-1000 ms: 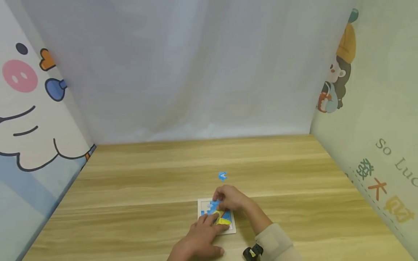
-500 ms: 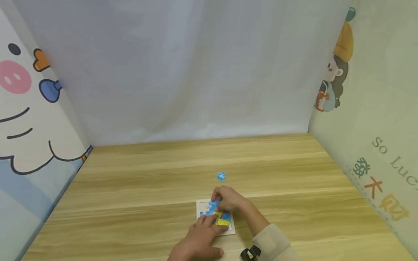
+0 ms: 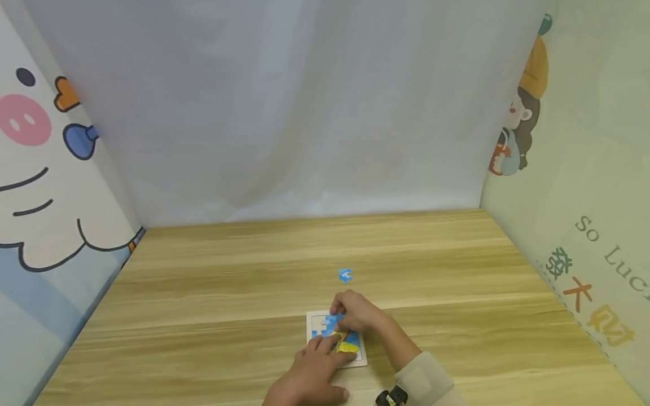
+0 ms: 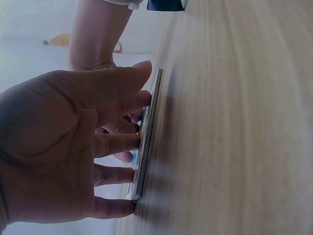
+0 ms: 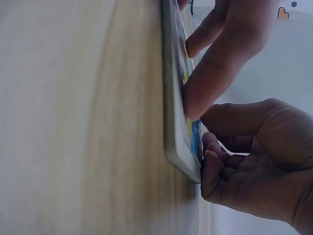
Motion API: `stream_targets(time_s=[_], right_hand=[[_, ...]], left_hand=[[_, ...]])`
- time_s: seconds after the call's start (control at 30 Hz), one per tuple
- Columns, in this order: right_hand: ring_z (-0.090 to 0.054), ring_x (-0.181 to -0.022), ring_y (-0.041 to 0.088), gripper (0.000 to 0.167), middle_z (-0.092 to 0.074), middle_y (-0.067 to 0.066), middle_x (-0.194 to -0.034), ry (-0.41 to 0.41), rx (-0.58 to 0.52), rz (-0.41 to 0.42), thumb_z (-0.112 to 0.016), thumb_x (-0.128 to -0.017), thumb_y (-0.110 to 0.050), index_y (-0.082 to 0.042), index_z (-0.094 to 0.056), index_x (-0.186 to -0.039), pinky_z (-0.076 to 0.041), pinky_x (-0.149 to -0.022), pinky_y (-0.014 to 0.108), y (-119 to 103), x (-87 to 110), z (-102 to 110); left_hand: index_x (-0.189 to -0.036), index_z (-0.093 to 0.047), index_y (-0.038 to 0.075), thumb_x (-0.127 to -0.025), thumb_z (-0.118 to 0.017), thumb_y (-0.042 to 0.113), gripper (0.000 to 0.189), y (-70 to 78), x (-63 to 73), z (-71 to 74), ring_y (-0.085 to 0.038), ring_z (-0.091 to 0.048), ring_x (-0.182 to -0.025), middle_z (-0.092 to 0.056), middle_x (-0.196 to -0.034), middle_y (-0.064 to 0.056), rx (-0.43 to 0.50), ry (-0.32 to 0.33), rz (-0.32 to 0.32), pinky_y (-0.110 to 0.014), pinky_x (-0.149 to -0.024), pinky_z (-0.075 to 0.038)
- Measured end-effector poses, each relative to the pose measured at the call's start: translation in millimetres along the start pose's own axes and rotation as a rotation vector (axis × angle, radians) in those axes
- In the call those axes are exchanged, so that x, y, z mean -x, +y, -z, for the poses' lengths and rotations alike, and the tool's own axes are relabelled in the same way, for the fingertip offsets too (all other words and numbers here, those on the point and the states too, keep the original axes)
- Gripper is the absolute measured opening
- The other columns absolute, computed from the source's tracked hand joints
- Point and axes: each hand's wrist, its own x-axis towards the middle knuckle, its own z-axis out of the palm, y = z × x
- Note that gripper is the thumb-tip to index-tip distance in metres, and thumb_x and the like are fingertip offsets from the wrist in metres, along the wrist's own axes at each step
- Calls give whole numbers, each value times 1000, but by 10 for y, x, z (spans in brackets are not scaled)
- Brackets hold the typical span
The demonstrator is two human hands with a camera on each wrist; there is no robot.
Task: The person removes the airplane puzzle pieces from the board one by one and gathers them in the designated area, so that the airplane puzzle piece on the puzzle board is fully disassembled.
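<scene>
A small jigsaw puzzle in a white-rimmed tray (image 3: 363, 361) lies near the front of the table, with blue and yellow pieces in it and bare cells at its upper left. My left hand (image 3: 316, 369) spreads straight fingers over its lower left. Fingertips (image 4: 117, 175) of that hand meet the tray's edge in the left wrist view. Above the upper right part, my right hand (image 3: 357, 312) has curled fingers and thumb around a blue puzzle piece (image 3: 331, 322), mostly covered by the hand. A loose blue-and-white puzzle piece (image 3: 345, 275) lies beyond the tray.
The wooden table (image 3: 213, 270) runs back to a pale curtain (image 3: 304, 113). Cartoon-printed panels (image 3: 30, 197) stand at both sides. A black strapped device (image 3: 392, 396) sits by the right sleeve (image 3: 426, 379).
The head view has shifted slightly. Both hands keep their places on the puzzle, and the loose piece stays where it was.
</scene>
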Motion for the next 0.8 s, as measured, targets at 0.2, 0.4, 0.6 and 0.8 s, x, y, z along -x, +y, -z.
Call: stream_targets(time_s=[0.2, 0.4, 0.6, 0.8], right_hand=[[-49, -77, 17, 23, -53, 1, -82, 3, -21, -28, -74, -71, 4, -5, -60, -86, -45, -70, 34, -31, 35, 15], [-49, -78, 18, 24, -52, 2, -82, -6, -33, -34, -74, -72, 5, -5, -59, -87, -45, -70, 34, -43, 49, 37], [-48, -77, 18, 23, -52, 2, -80, 2, -55, -32, -74, -72, 4, -5, -60, -88, -44, -70, 34, -5, 54, 27], [-50, -78, 18, 22, -53, 2, -81, 34, -88, -53, -74, -72, 4, -5, -62, -87, -45, -72, 35, 19, 69, 8]], left_hand=[[-127, -57, 28, -76, -73, 36, 55, 35, 10, -9, -39, -24, -130, -33, -143, -7, -1, 17, -3, -62, -94, -29], [-128, -57, 28, -76, -73, 36, 55, 52, 9, -11, -38, -24, -130, -32, -143, -7, -1, 22, -3, -61, -94, -29], [-128, -57, 26, -76, -73, 35, 55, 46, 32, -4, -38, -24, -129, -32, -143, -7, 6, 29, -19, -61, -93, -30], [-127, -57, 25, -75, -73, 34, 55, 42, 28, -10, -40, -23, -129, -32, -143, -8, 10, 32, -30, -62, -92, -30]])
